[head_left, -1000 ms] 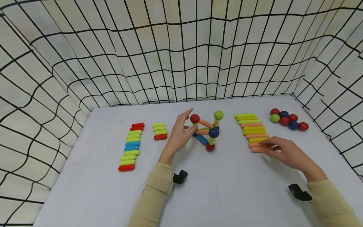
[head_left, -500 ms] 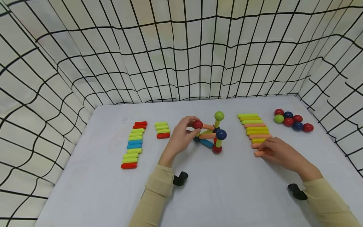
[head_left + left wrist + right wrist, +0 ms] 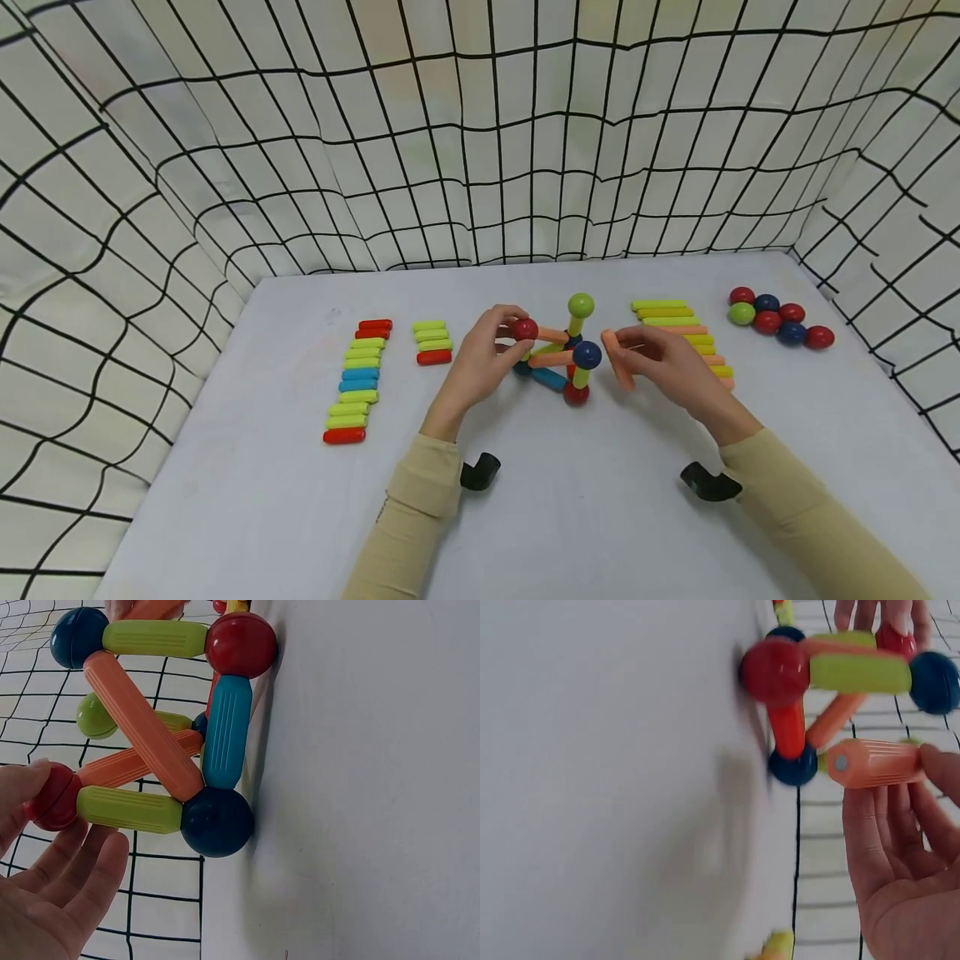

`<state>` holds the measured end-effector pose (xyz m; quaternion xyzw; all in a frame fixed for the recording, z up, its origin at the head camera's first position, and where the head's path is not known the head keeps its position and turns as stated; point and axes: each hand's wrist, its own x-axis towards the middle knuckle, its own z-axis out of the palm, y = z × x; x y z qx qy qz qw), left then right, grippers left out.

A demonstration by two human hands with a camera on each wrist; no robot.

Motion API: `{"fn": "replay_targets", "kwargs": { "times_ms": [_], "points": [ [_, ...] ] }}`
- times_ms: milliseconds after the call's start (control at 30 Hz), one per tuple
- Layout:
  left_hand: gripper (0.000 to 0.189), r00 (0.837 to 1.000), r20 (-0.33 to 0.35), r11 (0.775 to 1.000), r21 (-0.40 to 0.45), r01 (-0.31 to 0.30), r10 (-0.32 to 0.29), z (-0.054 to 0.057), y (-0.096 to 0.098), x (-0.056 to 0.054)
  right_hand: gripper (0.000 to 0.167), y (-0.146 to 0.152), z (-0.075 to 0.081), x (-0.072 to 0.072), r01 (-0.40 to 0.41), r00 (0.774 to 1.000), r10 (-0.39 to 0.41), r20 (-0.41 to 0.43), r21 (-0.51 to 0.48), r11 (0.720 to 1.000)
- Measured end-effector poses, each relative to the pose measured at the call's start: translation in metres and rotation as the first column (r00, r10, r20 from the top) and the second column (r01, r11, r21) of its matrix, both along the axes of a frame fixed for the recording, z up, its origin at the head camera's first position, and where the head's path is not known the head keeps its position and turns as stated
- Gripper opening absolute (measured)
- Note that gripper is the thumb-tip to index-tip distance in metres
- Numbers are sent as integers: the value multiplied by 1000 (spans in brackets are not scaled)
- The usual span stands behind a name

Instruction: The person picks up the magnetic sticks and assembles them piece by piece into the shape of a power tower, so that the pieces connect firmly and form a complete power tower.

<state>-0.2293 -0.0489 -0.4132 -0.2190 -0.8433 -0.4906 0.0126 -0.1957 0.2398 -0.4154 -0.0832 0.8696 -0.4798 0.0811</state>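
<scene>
A small frame of ribbed rods and balls stands on the white table. Its front blue rod joins a dark blue ball to a red ball, and an orange rod slants across that side. My left hand pinches the red ball on top of a green upright. To the right of the frame, my right hand holds a loose orange rod between thumb and fingers. In the right wrist view, a round metallic tip shows on that rod's end.
Rows of coloured rods lie at left and just right of the left row, a short row. Another row lies partly behind my right hand. Several loose balls sit at the back right. Black netting surrounds the table.
My right hand has lifted an orange rod from the right row and carried it left to the frame. My left hand has closed its fingers onto the red top ball.
</scene>
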Motion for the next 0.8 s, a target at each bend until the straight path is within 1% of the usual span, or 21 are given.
{"fn": "replay_targets", "kwargs": {
  "times_ms": [67, 167, 300, 433, 567, 700, 800],
  "points": [
    [37, 1000, 11, 1000, 8, 0, 0, 0, 1, 0, 53, -12, 0, -7, 19, 998, -15, 63, -63, 998],
    [36, 1000, 27, 1000, 20, 1, -1, -1, 1, -1, 54, -24, 0, -16, 58, 989, -39, 144, -133, 989],
    [35, 1000, 20, 1000, 12, -1, 1, -1, 1, -1, 51, -32, -1, -23, 98, 977, -58, 205, -191, 977],
    [36, 1000, 2, 1000, -3, -6, 6, -2, 1, 0, 47, -33, -3, -25, 93, 976, -45, 214, -217, 972],
    [37, 1000, -5, 1000, -6, -11, 11, -1, 0, 0, 48, -36, -8, -28, 73, 978, -20, 207, -250, 966],
    [37, 1000, -9, 1000, -4, -9, 9, -1, 0, 1, 52, -39, -13, -29, 78, 979, -26, 204, -250, 965],
    [36, 1000, -13, 1000, 2, -4, 4, -1, 0, 0, 53, -42, -15, -29, 97, 978, -47, 203, -242, 965]
  ]
}}
